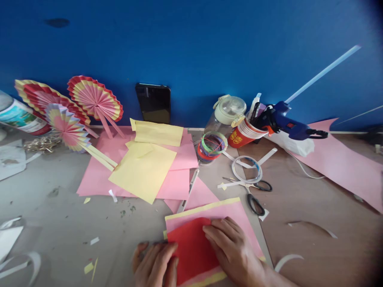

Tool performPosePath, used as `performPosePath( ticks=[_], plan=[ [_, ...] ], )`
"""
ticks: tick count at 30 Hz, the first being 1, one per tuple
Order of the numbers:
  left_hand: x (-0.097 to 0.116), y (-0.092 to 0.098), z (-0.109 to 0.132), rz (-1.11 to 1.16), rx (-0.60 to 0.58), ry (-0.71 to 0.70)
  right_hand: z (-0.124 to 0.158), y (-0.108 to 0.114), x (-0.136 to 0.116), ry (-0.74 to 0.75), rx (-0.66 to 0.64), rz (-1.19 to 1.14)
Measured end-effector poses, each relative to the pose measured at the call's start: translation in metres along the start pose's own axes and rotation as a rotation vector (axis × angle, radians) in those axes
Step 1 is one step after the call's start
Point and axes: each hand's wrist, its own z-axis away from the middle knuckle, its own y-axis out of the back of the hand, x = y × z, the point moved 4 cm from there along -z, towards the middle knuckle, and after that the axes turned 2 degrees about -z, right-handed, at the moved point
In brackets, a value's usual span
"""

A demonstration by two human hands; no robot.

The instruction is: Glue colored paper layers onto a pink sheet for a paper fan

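A red sheet of paper lies on a pink sheet whose top and bottom edges show yellow strips. My left hand is at the left edge of the red sheet, its fingers bent and pressed together, with the paper's edge at the fingertips. My right hand lies over the right side of the red sheet, its fingers stretched out and resting on the papers. Just beyond the sheets are a box cutter and black-handled scissors.
Yellow paper lies on pink sheets at the back, near folded paper fans and a phone. A clear bottle, tape roll, red cup and blue glue gun stand or lie to the right.
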Motion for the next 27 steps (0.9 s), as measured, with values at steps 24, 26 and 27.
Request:
performPosePath(
  ticks=[24, 26, 27],
  plan=[
    [0.007, -0.002, -0.018, -0.126, 0.025, 0.053, -0.002, 0.000, 0.003, -0.012, 0.005, 0.039],
    [0.005, -0.003, -0.017, -0.109, 0.006, 0.082, -0.003, -0.001, 0.002, -0.004, 0.010, 0.039],
    [0.005, -0.004, -0.016, -0.105, -0.003, 0.087, -0.003, -0.001, 0.002, -0.004, 0.010, 0.042]
  ],
)
